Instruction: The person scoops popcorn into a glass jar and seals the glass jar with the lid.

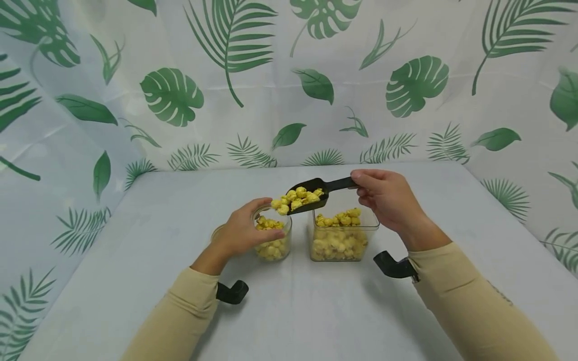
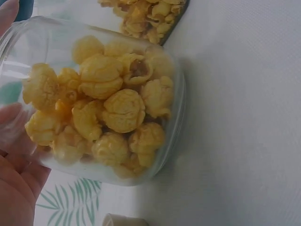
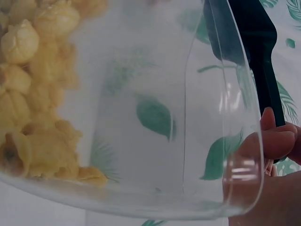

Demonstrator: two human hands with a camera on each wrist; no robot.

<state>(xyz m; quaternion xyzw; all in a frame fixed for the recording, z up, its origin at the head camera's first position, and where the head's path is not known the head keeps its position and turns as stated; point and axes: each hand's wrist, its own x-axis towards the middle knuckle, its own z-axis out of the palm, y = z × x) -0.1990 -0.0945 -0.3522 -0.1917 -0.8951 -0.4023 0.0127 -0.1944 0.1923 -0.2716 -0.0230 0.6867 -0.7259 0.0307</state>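
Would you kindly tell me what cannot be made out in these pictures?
Head view: part of a rounded item, hidden by the left hand; what it is stays unclear.
Head view: the floor of the black scoop, covered by popcorn.
Left wrist view: a pale object, cut off by the bottom edge.
Right wrist view: the scoop's front, cut off by the top edge.

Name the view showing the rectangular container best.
The head view: it frames nearly all of the rectangular container, though the scoop overlaps its rim. The right wrist view gives only a cropped close-up; the left wrist view, apparently just one cut-off corner.
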